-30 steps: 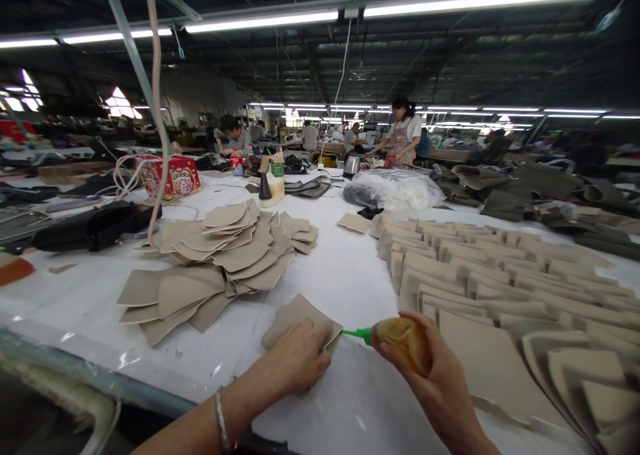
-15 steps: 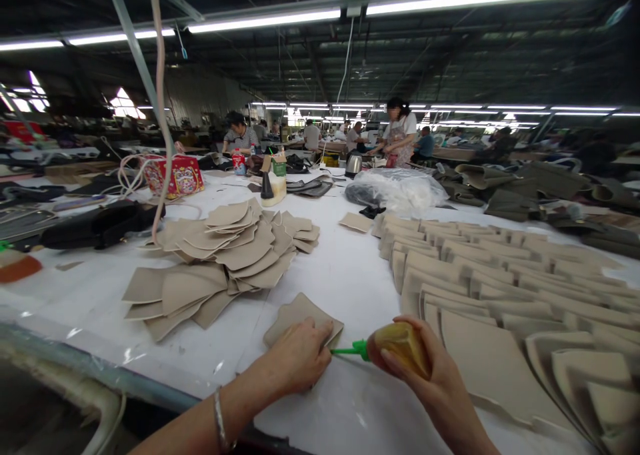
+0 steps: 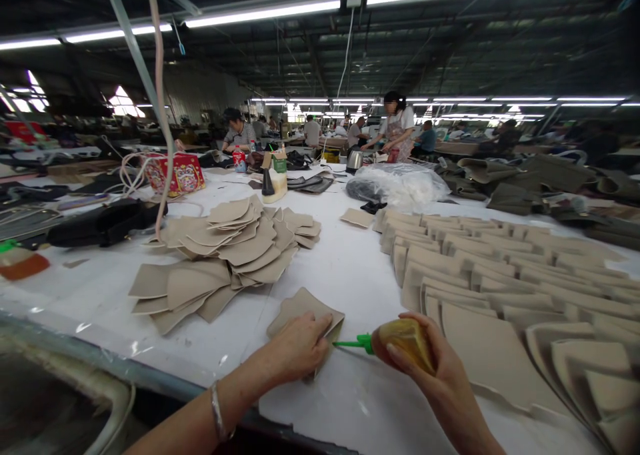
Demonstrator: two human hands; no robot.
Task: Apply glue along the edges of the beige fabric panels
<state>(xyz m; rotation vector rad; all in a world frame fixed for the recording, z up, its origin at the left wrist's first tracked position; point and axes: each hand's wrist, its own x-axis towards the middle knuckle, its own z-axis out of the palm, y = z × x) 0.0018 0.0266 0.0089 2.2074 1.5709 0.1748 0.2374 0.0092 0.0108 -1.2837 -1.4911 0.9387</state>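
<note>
In the lower centre of the frame, your left hand (image 3: 297, 351) lies over a taupe, curved-edged flat piece of leather-like material (image 3: 295, 306), its fingers spread across the near part. The piece rests on the white-covered table (image 3: 350, 275), its right edge next to your fingertips; the thumb's grip is hidden, so whether you pinch the piece or only press on it cannot be told. A silver-coloured bracelet (image 3: 217, 411) circles that wrist.

Right of it, your right hand (image 3: 440, 358) is wrapped around a squeeze bottle of amber liquid (image 3: 407, 341), tilted on its side. Its slim green nozzle (image 3: 363, 341) points left, the tip at the piece's right edge; whether it touches cannot be told.

At centre left of the frame you have a loose, fanned heap of similar taupe pieces (image 3: 255, 245). Along the right side, overlapping rows of beige-taupe pieces (image 3: 475, 268) spread down to the lower right corner. One single taupe piece (image 3: 357, 218) lies between them, farther up.

At the far left edge sits another bottle, orange-brown with a green top (image 3: 25, 265), near a black soft bag (image 3: 103, 225). Above centre right lies a crumpled clear plastic bag (image 3: 405, 185), with a silver kettle (image 3: 354, 161) behind it.
</note>
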